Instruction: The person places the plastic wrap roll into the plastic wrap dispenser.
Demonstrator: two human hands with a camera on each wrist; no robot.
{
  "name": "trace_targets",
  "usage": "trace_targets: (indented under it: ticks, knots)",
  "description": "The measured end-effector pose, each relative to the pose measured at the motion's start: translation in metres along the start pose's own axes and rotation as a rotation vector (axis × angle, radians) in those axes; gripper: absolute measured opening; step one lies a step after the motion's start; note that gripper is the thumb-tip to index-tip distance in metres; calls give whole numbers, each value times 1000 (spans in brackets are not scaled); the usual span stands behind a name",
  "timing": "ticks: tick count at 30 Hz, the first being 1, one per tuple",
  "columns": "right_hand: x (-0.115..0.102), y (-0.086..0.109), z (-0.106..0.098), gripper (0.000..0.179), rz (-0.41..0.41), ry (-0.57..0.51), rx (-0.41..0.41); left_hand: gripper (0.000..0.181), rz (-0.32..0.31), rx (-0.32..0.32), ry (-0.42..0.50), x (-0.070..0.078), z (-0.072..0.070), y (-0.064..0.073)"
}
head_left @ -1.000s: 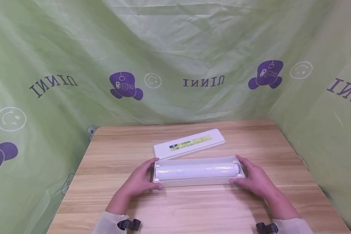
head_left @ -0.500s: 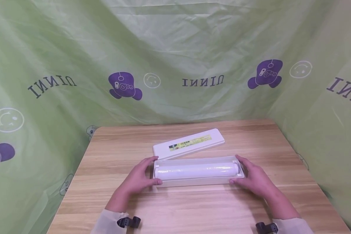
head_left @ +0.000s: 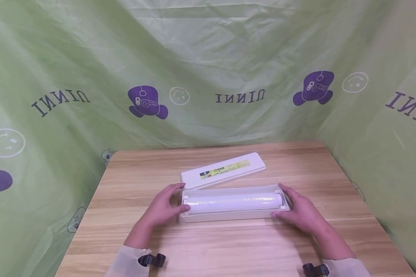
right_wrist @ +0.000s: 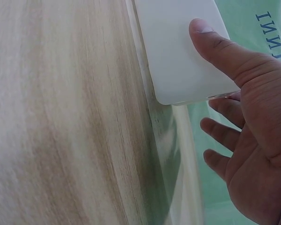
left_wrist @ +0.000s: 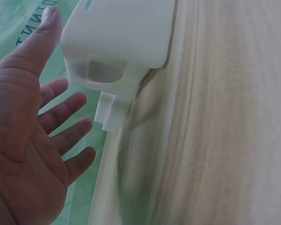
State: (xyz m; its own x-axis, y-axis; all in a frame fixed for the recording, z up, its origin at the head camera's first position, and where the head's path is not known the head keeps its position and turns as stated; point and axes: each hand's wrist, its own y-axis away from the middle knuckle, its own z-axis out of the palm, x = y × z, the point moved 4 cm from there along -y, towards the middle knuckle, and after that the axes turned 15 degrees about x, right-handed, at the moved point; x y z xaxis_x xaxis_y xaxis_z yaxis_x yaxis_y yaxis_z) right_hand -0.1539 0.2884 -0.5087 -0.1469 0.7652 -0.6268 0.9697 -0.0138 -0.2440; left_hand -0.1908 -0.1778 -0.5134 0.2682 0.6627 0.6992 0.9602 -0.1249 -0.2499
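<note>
A long white cling film box point(head_left: 235, 216) sits lidless on the table with a roll of cling film point(head_left: 234, 202) lying inside. My right hand point(head_left: 301, 211) holds its right end, thumb on the near wall and index finger at the far corner. In the right wrist view, the thumb presses flat on the white wall point(right_wrist: 178, 61) while the lower fingers hang free. Around the left end, my left hand point(head_left: 164, 207) is spread; the left wrist view shows a gap between its fingers point(left_wrist: 68, 112) and the box end point(left_wrist: 117, 37). Behind lies the white lid point(head_left: 225, 179) with a yellow-green label.
The wooden table point(head_left: 228, 250) has its far edge against a green curtain point(head_left: 201, 50) printed with purple figures and lettering. More curtain hangs at both sides. A dark wrist strap point(head_left: 152, 260) sits at the left sleeve, another point(head_left: 315, 270) at the right.
My left hand has loosened from the box's left end, its thumb lifting off the near wall and moving slightly up and left. The right hand, box and lid stay nearly in place.
</note>
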Motion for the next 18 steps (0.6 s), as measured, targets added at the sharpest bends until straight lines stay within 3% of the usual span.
trace_targets:
  ticks: [18]
  knots:
    - [0, 2, -1, 113, 7, 7, -6, 82, 18, 45, -9, 4, -3, -13]
